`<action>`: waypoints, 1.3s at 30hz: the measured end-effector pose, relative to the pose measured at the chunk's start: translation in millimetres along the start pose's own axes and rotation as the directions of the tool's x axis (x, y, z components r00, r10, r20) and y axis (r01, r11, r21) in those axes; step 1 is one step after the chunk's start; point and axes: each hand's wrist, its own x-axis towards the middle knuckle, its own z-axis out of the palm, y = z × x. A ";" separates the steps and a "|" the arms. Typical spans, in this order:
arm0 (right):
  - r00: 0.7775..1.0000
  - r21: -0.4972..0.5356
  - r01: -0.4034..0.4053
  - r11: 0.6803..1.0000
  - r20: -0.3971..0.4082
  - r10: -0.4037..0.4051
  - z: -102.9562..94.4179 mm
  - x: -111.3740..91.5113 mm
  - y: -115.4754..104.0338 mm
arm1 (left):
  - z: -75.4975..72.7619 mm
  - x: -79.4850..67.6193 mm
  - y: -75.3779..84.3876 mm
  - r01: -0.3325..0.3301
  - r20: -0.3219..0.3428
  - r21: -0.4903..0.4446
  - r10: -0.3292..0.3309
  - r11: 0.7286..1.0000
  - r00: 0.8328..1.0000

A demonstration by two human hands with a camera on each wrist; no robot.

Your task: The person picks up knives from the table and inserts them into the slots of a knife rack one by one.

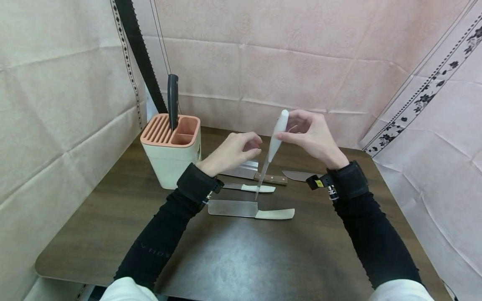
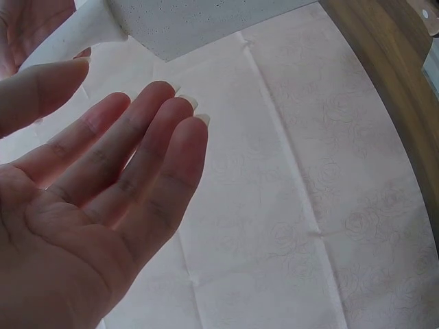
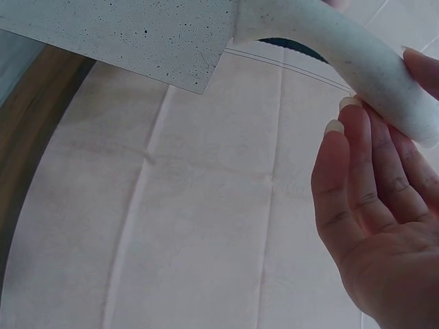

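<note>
My right hand (image 1: 310,136) pinches the pale handle of a cleaver (image 1: 278,136) between thumb and fingers. The cleaver hangs tilted above the table, its blade pointing down and seen nearly edge-on in the head view. Its broad, speckled blade (image 3: 158,41) shows flat in the right wrist view. My left hand (image 1: 233,152) is raised left of the cleaver, apart from it, with loosely extended fingers (image 2: 154,137) and nothing held. Beneath lie another white-handled cleaver (image 1: 233,208), a small white-handled knife (image 1: 260,188) and a wooden-handled knife (image 1: 276,179).
A pale green knife block (image 1: 171,167) with an orange slotted top stands at the back left, holding a black-handled knife (image 1: 173,100). Another blade (image 1: 297,175) lies near my right wrist, its handle hidden. Cloth walls (image 1: 241,71) surround the brown table (image 1: 101,234).
</note>
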 end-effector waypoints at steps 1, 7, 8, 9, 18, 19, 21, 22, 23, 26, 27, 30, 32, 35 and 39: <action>1.000 -0.001 0.001 1.000 0.001 -0.001 0.5 0.2 -0.4 | 0.0 -0.4 -0.1 -0.001 -0.003 -0.001 0.001 1.000 1.000; 1.000 0.002 0.006 1.000 0.003 -0.006 2.9 1.5 -1.8 | 0.2 -1.1 0.1 -0.042 -0.045 -0.001 0.042 0.999 0.998; 1.000 0.004 0.007 1.000 0.004 -0.007 3.5 1.8 -2.1 | 0.2 -1.1 0.2 -0.050 -0.054 0.001 0.050 0.999 0.997; 1.000 0.005 0.008 1.000 0.006 -0.008 4.1 2.1 -2.2 | 0.1 -1.2 0.2 -0.056 -0.061 0.000 0.056 0.998 0.997; 1.000 0.027 0.021 0.999 0.012 -0.022 8.7 3.1 -4.8 | 3.6 0.0 1.9 -0.054 -0.082 -0.053 0.050 0.997 0.995; 1.000 0.032 0.023 0.999 0.013 -0.023 9.4 3.5 -5.3 | 4.5 0.2 2.5 -0.062 -0.088 -0.063 0.056 0.996 0.995; 1.000 0.037 0.026 0.999 0.017 -0.026 10.8 4.1 -6.1 | 6.7 0.9 3.6 -0.081 -0.101 -0.081 0.073 0.993 0.992; 0.999 0.036 0.026 0.999 0.017 -0.027 11.3 4.3 -6.5 | 7.7 1.4 4.0 -0.096 -0.111 -0.084 0.086 0.992 0.990; 0.999 0.034 0.027 0.999 0.017 -0.028 11.9 4.5 -6.8 | 8.7 2.0 4.4 -0.109 -0.118 -0.091 0.098 0.990 0.988; 0.999 0.031 0.030 0.999 0.016 -0.031 13.6 5.0 -7.6 | 10.6 2.6 5.6 -0.134 -0.143 -0.109 0.118 0.985 0.983; 0.999 0.026 0.033 0.999 0.015 -0.033 14.2 5.0 -8.0 | 10.7 2.7 6.2 -0.138 -0.153 -0.110 0.121 0.984 0.981; 0.998 0.018 0.056 0.998 0.006 -0.056 15.7 4.4 -9.8 | 9.8 2.7 7.4 -0.136 -0.169 -0.108 0.117 0.985 0.979; 0.997 0.014 0.081 0.997 0.002 -0.081 16.8 2.4 -13.9 | 8.1 2.3 7.8 -0.129 -0.171 -0.106 0.110 0.986 0.979; 0.994 0.007 0.108 0.994 -0.002 -0.108 18.4 -2.5 -21.3 | 5.0 1.4 6.3 -0.119 -0.174 -0.099 0.101 0.988 0.980; 0.997 -0.020 0.082 0.996 0.016 -0.081 18.9 -11.2 -24.7 | -0.7 -0.7 4.4 -0.109 -0.189 -0.087 0.091 0.990 0.978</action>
